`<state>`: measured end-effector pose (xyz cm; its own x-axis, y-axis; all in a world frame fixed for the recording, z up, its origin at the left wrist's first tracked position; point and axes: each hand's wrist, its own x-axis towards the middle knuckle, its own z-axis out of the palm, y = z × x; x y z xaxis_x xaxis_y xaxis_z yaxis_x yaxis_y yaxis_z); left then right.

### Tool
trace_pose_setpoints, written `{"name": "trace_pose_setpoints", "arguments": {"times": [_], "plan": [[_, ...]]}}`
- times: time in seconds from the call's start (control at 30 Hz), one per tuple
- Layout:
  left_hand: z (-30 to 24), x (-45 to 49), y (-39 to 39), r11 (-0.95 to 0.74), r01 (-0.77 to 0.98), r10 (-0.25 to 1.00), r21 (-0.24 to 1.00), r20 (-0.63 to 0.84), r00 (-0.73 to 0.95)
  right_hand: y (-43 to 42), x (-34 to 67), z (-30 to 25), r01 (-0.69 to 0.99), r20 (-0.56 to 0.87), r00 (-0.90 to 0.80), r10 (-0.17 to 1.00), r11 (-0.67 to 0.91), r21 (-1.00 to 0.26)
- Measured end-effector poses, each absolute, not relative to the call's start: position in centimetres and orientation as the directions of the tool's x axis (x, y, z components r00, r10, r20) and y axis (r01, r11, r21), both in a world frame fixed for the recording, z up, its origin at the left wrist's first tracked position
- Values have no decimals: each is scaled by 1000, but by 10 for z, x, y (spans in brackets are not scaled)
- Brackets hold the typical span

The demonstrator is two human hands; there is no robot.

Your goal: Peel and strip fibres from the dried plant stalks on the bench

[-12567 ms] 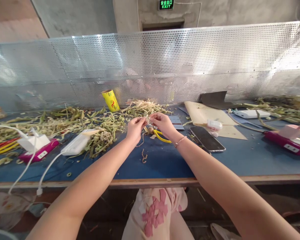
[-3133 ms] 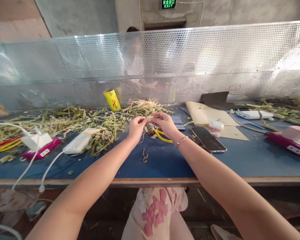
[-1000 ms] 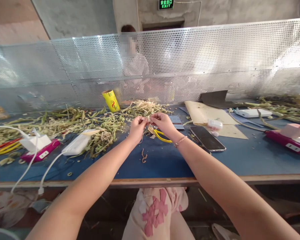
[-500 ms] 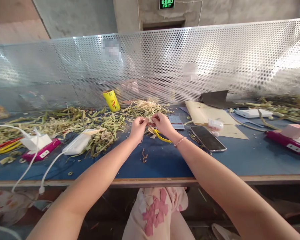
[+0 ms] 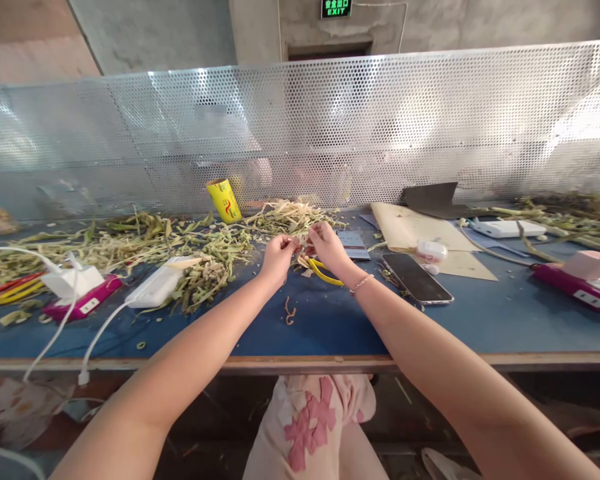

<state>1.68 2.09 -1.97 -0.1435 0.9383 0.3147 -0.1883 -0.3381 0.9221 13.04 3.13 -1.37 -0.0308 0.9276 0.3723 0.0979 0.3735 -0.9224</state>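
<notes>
– Grip on each side: what do you make of it?

– Both are pinched shut. The left hand [image 5: 279,253] and right hand [image 5: 329,245] each clamp thumb and forefinger on one small pale stalk piece [image 5: 303,240]. It is held just above the surface, mid-view, with the fingertips almost touching.

– And around them, biggest first?

– The perforated metal screen [image 5: 380,120] spans the far side at twelve o'clock, with the blue surface [image 5: 330,327] below it. A long heap of green stalks [image 5: 130,243] runs from nine to eleven o'clock of the hands. Paler shavings [image 5: 285,215] lie at twelve, just beyond the fingertips. A white power bank [image 5: 153,288] sits at nine and a smartphone [image 5: 416,277] at three. Yellow-handled cutters [image 5: 325,275] lie at five, beneath the right wrist, and a curled scrap [image 5: 289,311] lies at six.

– Which step is this?

– I'd judge stripping. The two pinches look set to peel or split the piece, though it is too small to tell which.

– What would a further pull call for?

– Firm pinches on both ends, with the hands drawing apart toward nine and three, clear of the cutters.
</notes>
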Motion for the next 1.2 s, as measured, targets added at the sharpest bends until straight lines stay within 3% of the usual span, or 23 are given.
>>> {"name": "trace_pose_setpoints", "arguments": {"times": [0.47,0.6,0.9,1.2], "plan": [[-17,20,17,-286,-242,956,927,259,-136,27,135,-13,220,528,-30,849,520,-825],[-13,22,14,-240,-312,970,919,214,-117,28,137,-16,324,612,-42,790,590,-739],[-12,22,13,-93,-455,996,886,82,-44,25,137,-13,392,679,-46,733,638,-662],[-12,21,13,-179,-439,983,880,144,-112,24,140,-12,407,665,-29,746,617,-674]]}}
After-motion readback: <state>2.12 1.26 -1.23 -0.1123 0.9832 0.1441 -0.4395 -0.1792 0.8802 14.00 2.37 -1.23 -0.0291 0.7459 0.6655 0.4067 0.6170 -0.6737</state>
